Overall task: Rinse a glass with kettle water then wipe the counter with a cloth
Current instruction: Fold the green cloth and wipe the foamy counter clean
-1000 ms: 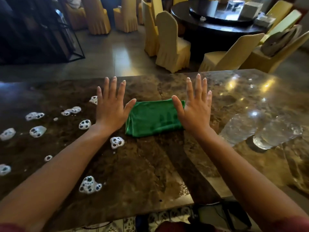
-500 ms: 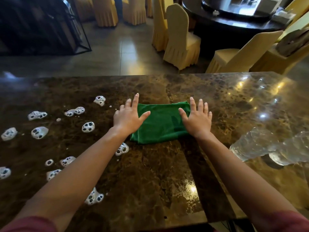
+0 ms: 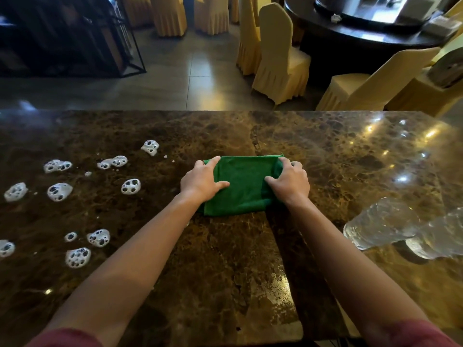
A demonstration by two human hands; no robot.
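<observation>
the worktop (image 3: 225, 271) is slick marble; foam blobs (image 3: 130, 186) sit left of my grip. both hands, left hand (image 3: 200, 182) and right hand (image 3: 290, 182), clamp the folded green cloth (image 3: 241, 186) between them. wiping rightward, i could knock the clear glassware (image 3: 380, 226).

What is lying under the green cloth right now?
The green cloth lies flat on the marble counter, gripped at its ends by the left hand and right hand. Whether foam or water sits beneath it cannot be seen; the visible foam blobs lie apart, leftward.
</observation>
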